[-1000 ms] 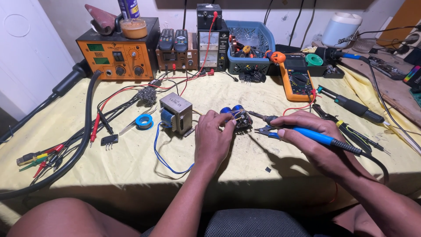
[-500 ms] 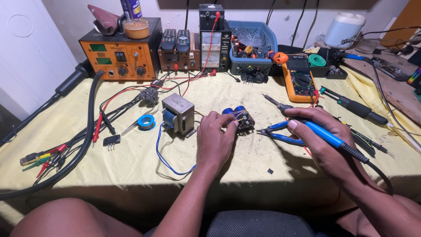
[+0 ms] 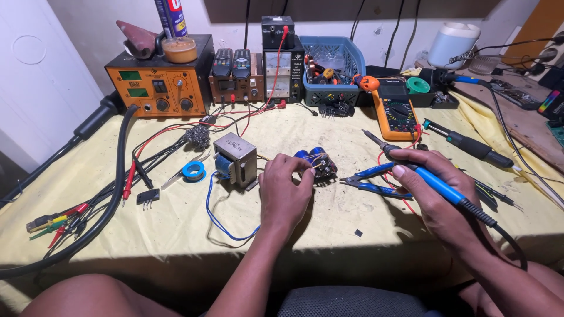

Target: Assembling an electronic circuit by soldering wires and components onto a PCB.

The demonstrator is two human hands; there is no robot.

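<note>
Both hands work at a yellow-covered surface (image 3: pixel 88 235): the left hand (image 3: pixel 285 191) pinches a small circuit assembly with blue capacitors (image 3: pixel 314 163) between its fingertips, apparently steadying it, while the right hand (image 3: pixel 437 194) is closed around a blue-handled soldering iron (image 3: pixel 432 179), its tip raised to the right of the assembly and pointing away from it. Blue-handled pliers (image 3: pixel 376 181) lie just right of the assembly, under the iron. Left of the assembly sits a small transformer (image 3: pixel 235 158), its blue wire (image 3: pixel 220 220) looping toward the wrist, then a reel of blue tape (image 3: pixel 193 171). Behind the assembly stand an orange soldering station (image 3: pixel 158 82), a blue basket (image 3: pixel 332 70) and an orange multimeter (image 3: pixel 396 114).
</note>
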